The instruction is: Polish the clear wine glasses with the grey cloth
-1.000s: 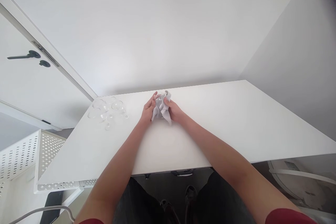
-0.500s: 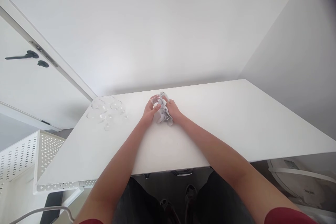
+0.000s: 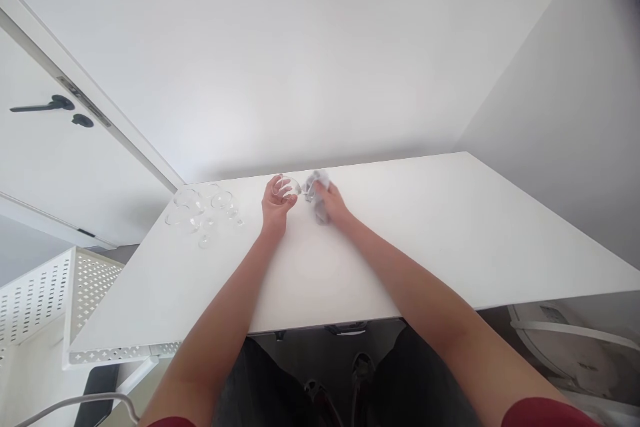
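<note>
Over the back middle of the white table (image 3: 320,267), my left hand (image 3: 276,203) is closed round the bowl of a clear wine glass (image 3: 289,188). The glass is tipped on its side, with its bowl to the left and its stem end toward the right. My right hand (image 3: 333,200) grips a crumpled light grey cloth (image 3: 321,212), slightly blurred by motion, at the stem end. The cloth hides most of the stem and foot. Several more clear glasses (image 3: 221,200) stand grouped at the table's back left.
A white wall rises behind the table's back edge. A white perforated rack (image 3: 95,280) and a grey curved tube (image 3: 80,401) are at the lower left. A door with a black handle (image 3: 45,105) is on the left. A rounded pale appliance (image 3: 565,340) sits below the right side.
My left hand has shifted left with the glass, turning it onto its side. The cloth has come off the bowl and is now at the stem end.
</note>
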The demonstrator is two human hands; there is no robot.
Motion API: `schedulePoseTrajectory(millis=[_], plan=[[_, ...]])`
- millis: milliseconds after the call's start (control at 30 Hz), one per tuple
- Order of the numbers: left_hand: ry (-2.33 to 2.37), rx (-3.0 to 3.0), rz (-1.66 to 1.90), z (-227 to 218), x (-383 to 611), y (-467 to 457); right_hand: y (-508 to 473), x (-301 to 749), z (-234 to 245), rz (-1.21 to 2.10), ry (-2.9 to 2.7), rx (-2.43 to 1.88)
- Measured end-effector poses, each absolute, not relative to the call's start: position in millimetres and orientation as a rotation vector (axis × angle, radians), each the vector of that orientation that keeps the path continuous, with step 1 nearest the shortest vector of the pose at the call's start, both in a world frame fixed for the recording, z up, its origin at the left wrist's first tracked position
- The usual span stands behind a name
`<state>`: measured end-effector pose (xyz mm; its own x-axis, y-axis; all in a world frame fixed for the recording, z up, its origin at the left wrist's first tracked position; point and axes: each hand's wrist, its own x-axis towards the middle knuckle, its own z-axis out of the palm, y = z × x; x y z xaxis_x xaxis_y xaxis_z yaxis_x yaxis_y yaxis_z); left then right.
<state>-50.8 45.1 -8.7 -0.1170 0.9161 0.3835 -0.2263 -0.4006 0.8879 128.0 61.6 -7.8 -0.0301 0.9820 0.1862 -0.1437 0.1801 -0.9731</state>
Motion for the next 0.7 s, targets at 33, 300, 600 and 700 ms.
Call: schedulePoseTrajectory(millis=[33,300,600,700], plan=[[0.836,1.278,1.665,-7.2,-50.7,43.8,60.7,126.6,-9.1,1.15,-1.354,-0.949],[0.781,1.28,1.624,-2.9,-51.5,41.6,59.2,122.7,-14.9,0.987,-1.664,-0.921],[0.824,1.267,1.605,-5.7,-51.0,41.5,62.3,130.3,-10.7,0.957,-1.22,-1.032],[0.902,1.296,1.628,-6.4,-50.4,41.1,62.4,135.4,-7.1,0.774,-1.154,-1.097]])
